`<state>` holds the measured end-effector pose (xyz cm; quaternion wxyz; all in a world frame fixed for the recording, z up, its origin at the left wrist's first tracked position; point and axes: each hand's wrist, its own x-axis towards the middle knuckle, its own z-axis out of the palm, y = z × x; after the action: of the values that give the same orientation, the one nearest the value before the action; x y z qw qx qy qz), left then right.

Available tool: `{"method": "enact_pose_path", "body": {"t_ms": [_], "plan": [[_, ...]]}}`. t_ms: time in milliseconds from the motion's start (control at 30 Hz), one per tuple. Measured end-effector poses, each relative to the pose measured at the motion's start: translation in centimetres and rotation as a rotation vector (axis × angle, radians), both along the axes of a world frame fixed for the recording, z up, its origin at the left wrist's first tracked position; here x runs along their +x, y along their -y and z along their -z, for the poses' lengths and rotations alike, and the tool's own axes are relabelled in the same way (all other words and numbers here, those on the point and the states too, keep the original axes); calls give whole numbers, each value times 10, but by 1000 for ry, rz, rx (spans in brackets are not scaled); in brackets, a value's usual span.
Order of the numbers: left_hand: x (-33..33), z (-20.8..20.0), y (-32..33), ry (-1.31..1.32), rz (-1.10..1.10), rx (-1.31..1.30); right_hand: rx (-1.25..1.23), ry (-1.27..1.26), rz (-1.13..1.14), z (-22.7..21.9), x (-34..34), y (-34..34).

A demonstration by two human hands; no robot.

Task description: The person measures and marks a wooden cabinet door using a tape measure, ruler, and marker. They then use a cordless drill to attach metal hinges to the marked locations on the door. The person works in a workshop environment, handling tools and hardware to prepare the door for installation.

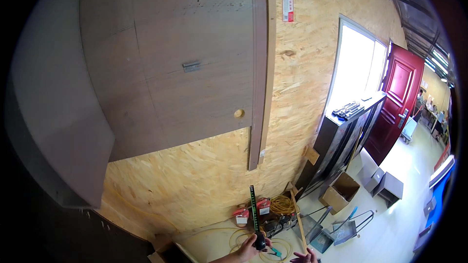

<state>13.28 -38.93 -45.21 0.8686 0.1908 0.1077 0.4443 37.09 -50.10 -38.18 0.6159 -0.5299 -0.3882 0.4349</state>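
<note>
Tape measure (pixel 260 242): its black case sits in your left hand (pixel 247 250) at the lower middle of the view, with your fingers closed around it. Its green-and-black blade (pixel 253 209) extends upward from the case, nearly upright, in front of the wall's lower part. Your right hand (pixel 304 257) is at the lower edge, at the lower end of a wooden strip (pixel 299 220); its fingers are partly curled, but whether they pinch the strip cannot be told. Behind the blade, two red containers (pixel 241 216) with white labels stand near a yellow hose coil (pixel 282 205). To your right, locate the metal dustpans (pixel 344 233) and an open cardboard box (pixel 331 199). Farther out, a dark rack (pixel 325 148) stands against the wood-chip wall (pixel 302 92), near a red door (pixel 400 87). Above left is a grey-brown panel (pixel 170 87).
</note>
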Motion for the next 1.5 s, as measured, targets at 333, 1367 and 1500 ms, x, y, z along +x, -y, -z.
{"method": "enact_pose_path", "body": {"t_ms": [333, 1367, 1500], "plan": [[140, -36, 57, -258, -415, -160, 193, 280, -340, 10, 39, -8], [-248, -413, -287, -1945, -1811, 1664, 1242, 858, -68, -356, -162, -500], [-262, -413, -315, -2079, -1713, 1667, 1238, 877, -36, -365, -168, -527]]}}
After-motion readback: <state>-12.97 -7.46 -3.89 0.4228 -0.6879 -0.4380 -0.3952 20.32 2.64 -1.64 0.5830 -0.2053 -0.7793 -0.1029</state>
